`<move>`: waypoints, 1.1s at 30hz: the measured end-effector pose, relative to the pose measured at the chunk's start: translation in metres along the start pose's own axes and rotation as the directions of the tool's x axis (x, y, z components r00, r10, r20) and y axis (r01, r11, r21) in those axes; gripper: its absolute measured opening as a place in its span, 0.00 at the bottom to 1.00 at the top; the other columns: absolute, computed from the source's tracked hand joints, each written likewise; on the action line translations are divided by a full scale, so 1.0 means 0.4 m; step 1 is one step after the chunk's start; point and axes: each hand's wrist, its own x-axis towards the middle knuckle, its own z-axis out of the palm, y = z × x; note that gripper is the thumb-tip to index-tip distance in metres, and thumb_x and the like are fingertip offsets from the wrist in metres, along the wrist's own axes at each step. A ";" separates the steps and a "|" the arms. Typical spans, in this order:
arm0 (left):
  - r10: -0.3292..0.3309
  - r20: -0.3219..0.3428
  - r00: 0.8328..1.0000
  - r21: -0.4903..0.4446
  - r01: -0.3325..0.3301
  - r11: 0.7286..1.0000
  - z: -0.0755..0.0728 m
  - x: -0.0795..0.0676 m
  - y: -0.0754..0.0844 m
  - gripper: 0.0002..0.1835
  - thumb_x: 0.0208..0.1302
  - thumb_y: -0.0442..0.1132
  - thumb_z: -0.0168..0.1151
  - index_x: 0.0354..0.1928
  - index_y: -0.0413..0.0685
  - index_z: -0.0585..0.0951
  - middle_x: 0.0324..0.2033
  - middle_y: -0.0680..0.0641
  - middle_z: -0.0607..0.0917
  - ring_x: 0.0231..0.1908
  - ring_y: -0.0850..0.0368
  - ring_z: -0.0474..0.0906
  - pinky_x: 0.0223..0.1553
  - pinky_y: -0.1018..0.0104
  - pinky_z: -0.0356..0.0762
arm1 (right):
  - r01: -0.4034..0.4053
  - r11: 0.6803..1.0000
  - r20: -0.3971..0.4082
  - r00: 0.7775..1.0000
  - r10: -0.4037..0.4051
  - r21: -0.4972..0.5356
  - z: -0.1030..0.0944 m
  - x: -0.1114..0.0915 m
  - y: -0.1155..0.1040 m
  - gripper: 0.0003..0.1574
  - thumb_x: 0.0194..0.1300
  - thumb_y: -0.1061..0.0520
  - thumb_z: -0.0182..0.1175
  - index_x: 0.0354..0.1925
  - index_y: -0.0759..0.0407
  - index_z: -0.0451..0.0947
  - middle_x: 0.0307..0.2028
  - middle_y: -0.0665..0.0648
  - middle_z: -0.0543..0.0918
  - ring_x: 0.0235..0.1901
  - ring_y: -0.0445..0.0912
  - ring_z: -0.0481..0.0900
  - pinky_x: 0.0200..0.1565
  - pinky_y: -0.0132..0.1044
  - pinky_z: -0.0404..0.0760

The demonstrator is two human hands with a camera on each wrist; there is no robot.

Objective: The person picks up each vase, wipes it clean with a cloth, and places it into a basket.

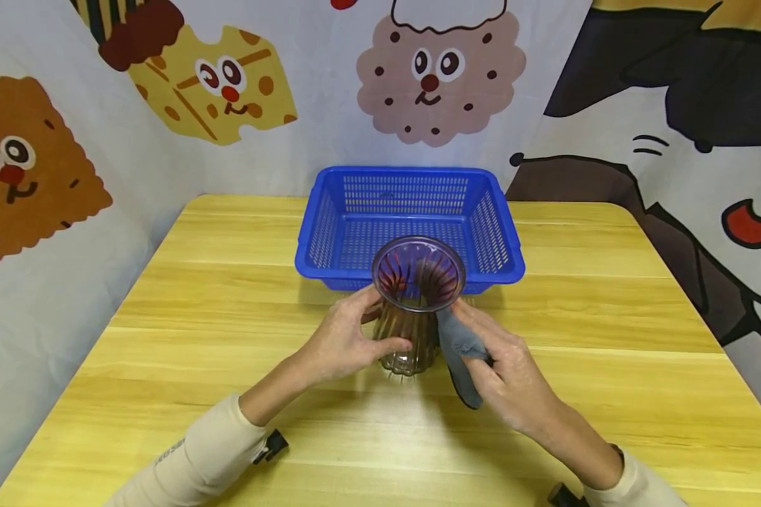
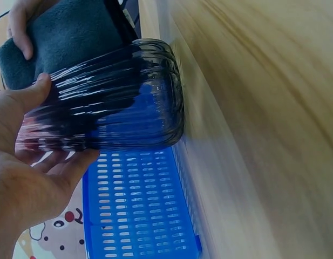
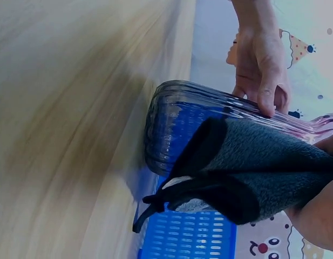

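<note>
A ribbed, see-through glass vase (image 1: pixel 409 345) with a flared purple-tinted rim stands upright on the table, in front of the basket. My left hand (image 1: pixel 345 334) grips it from the left, thumb on the near side; in the left wrist view the fingers pass behind the glass (image 2: pixel 139 102). From the right, my right hand (image 1: pixel 510 373) pinches a folded grey cloth (image 1: pixel 459 345) against the vase near its rim. Dark-edged folds and a small loop hang from the cloth (image 3: pixel 263 156) in the right wrist view. Some right fingertips are hidden behind cloth and vase.
A blue plastic basket (image 1: pixel 304 260) with slotted walls stands right behind the vase, towards the back of the wood-grain table (image 1: pixel 228 282). Behind the table hangs a cloth backdrop (image 1: pixel 330 91) printed with cartoon snacks.
</note>
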 end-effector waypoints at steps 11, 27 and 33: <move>-0.006 -0.003 1.000 0.013 0.006 1.000 -0.004 0.004 0.000 0.44 0.49 0.35 0.83 0.69 0.42 0.73 0.65 0.44 0.77 0.64 0.49 0.73 0.56 0.63 0.80 | -0.037 0.998 0.027 0.999 0.038 -0.047 0.000 -0.009 0.011 0.42 0.52 0.81 0.54 0.67 0.69 0.73 0.69 0.61 0.71 0.66 0.61 0.70 0.69 0.31 0.63; -0.048 -0.019 0.999 0.010 0.048 0.999 -0.002 0.008 0.004 0.44 0.48 0.35 0.84 0.69 0.44 0.73 0.63 0.45 0.79 0.64 0.52 0.73 0.55 0.64 0.81 | -0.096 0.980 0.081 0.990 0.112 -0.176 0.000 -0.025 0.024 0.39 0.56 0.76 0.54 0.66 0.64 0.75 0.71 0.54 0.70 0.67 0.59 0.69 0.69 0.46 0.67; -0.052 -0.026 0.998 0.023 0.052 0.998 0.001 0.010 0.003 0.45 0.48 0.36 0.84 0.70 0.45 0.73 0.63 0.45 0.78 0.64 0.51 0.73 0.54 0.63 0.82 | -0.101 0.973 0.080 0.990 0.120 -0.206 0.000 -0.027 0.029 0.39 0.55 0.75 0.52 0.66 0.63 0.76 0.70 0.55 0.71 0.66 0.61 0.70 0.64 0.62 0.72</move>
